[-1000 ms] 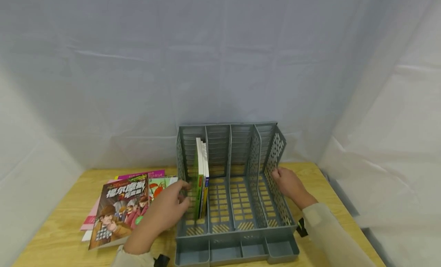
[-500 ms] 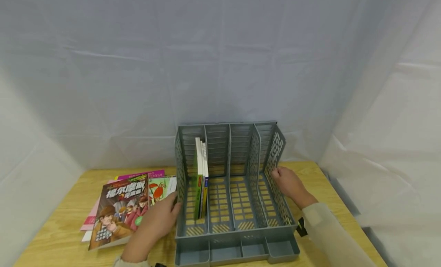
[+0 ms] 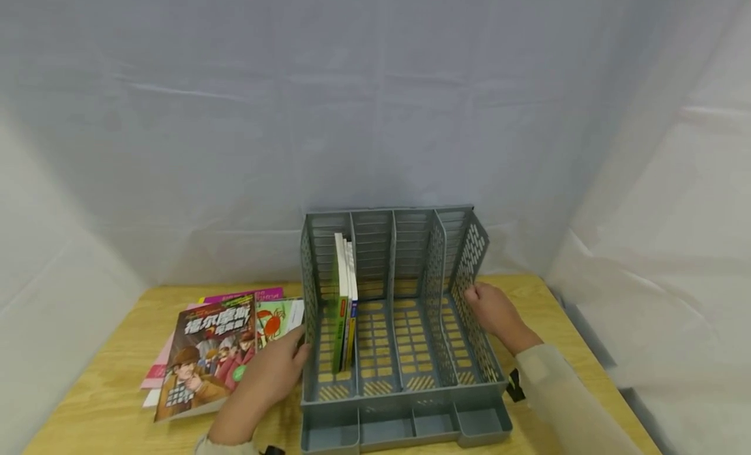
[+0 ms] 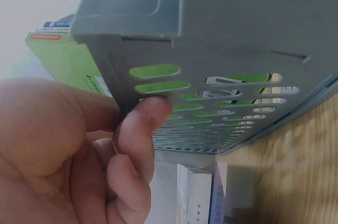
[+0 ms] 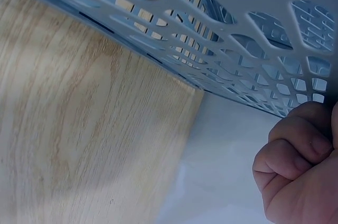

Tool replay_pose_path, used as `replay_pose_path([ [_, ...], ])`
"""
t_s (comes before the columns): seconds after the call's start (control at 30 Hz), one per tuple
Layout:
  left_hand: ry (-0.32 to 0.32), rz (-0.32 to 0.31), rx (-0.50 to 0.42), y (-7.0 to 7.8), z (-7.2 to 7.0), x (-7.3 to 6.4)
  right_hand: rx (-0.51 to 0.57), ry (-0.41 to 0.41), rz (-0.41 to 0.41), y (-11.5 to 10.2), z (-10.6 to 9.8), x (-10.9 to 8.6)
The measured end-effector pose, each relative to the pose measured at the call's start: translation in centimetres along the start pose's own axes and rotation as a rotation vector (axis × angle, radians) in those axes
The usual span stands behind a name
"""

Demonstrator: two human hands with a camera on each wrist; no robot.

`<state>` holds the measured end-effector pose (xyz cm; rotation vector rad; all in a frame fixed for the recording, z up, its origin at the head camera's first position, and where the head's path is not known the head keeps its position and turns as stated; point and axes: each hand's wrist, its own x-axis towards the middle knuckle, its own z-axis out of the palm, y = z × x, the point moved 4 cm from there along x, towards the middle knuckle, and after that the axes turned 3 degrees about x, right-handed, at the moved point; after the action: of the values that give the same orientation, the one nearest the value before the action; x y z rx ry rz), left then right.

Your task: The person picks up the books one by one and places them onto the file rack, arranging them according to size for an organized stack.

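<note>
A grey plastic file rack with upright dividers stands on the table. Several thin books, one with a green cover, stand upright in its leftmost slot. My left hand grips the edge of the rack's left side panel; in the left wrist view its thumb and curled fingers pinch that perforated panel, the green book showing through the holes. On the opposite side, my right hand holds the right side panel's edge. Its curled fingers appear beside the mesh panel in the right wrist view.
Left of the rack lies a pile of books, topped by a brown comic book, with a green crab-picture book and a purple one partly beneath. The wooden table meets white sheeting behind and at both sides.
My left hand has left the books in the leftmost slot and moved left and down onto the rack's left panel. The right hand keeps its hold.
</note>
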<state>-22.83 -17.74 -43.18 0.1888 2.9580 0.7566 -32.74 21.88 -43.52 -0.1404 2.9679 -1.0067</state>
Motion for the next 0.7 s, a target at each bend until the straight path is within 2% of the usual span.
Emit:
replay_pose_path([
  [0.2,0.010,-0.055,-0.082,-0.8,-0.2,0.0,-0.007,0.019,0.001,0.3,0.1,0.1],
  [0.37,0.032,-0.101,-0.117,-2.9,-1.9,-0.3,0.004,0.015,-0.011,0.1,0.1,0.0],
  [0.5,0.048,-0.145,-0.084,-6.0,-4.1,-0.7,0.016,0.008,-0.010,-0.1,0.0,-0.1],
  [0.57,0.089,-0.168,-0.033,-8.0,-5.2,-0.9,0.015,0.010,-0.010,-0.2,0.0,-0.1],
  [0.63,0.121,-0.212,0.018,-10.3,-6.2,-1.3,0.014,0.009,-0.012,-0.2,0.0,0.0],
  [0.7,0.123,-0.272,0.051,-12.4,-6.9,-1.7,0.012,0.006,-0.015,-0.3,0.1,0.0],
])
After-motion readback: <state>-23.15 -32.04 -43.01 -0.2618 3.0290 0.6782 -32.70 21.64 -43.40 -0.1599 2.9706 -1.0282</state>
